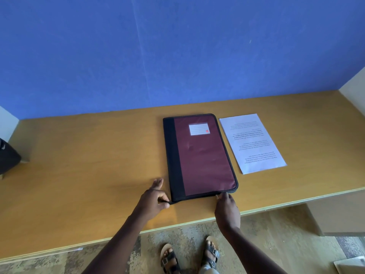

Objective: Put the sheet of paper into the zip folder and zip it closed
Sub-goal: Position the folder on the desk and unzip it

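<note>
A maroon zip folder [203,155] with a black spine and a white label lies flat on the wooden table [88,159]. To its right lies a printed sheet of paper [252,143], apart from the folder. My left hand [153,200] pinches the zip's tail end at the folder's near left corner. My right hand [227,208] pinches the metal zip pull [217,196] on the near edge, close to the right corner.
A blue wall stands behind the table, with white side panels at left and right. A dark object [7,157] sits at the table's left edge. The table's front edge runs just below my hands; sandalled feet stand on the floor below.
</note>
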Demonstrator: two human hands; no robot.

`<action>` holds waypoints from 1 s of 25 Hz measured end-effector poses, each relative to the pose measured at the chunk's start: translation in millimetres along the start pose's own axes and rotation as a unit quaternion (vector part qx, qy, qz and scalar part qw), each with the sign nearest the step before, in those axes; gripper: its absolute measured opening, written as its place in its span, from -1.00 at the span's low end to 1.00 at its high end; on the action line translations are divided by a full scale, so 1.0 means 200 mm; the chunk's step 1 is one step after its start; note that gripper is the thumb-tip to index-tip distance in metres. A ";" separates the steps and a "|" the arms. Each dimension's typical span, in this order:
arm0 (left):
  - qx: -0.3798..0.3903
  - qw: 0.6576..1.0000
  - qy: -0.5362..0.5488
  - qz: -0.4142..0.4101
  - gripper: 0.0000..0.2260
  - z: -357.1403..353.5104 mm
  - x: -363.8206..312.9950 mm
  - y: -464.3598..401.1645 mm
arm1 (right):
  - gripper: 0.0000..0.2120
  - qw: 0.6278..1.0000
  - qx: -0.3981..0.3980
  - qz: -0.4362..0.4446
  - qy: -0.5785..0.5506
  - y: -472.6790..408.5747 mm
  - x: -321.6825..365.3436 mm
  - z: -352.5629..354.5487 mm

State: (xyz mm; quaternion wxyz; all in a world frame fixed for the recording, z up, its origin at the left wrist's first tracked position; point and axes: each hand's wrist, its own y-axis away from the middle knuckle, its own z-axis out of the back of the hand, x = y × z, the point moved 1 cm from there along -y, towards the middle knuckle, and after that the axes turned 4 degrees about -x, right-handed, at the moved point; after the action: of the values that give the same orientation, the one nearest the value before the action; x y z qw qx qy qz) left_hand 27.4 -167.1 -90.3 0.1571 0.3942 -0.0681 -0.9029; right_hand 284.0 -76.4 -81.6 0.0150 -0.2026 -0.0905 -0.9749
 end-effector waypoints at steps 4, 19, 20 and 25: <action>0.004 1.000 -0.002 -0.004 -0.91 -0.01 0.01 0.00 | -0.81 1.000 0.016 0.014 -0.005 0.05 0.08 -0.05; 0.037 0.995 -0.069 -0.057 -0.87 0.07 0.10 -0.02 | -0.74 0.985 0.119 0.115 0.044 0.23 0.50 -0.23; 0.037 0.995 -0.072 -0.058 -0.86 0.07 0.09 -0.02 | -0.75 0.984 0.122 0.126 0.042 0.25 0.52 -0.24; 0.039 0.996 -0.068 -0.052 -0.91 0.08 0.09 -0.02 | -0.75 0.978 0.147 0.143 0.030 0.32 0.63 -0.29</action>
State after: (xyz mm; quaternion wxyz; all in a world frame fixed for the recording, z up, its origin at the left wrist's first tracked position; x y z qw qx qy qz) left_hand 4.0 -169.3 -92.3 0.0895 0.3408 -0.0928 -0.9312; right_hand 150.4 -148.7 -73.4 0.1863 -0.1797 -0.2029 -0.9444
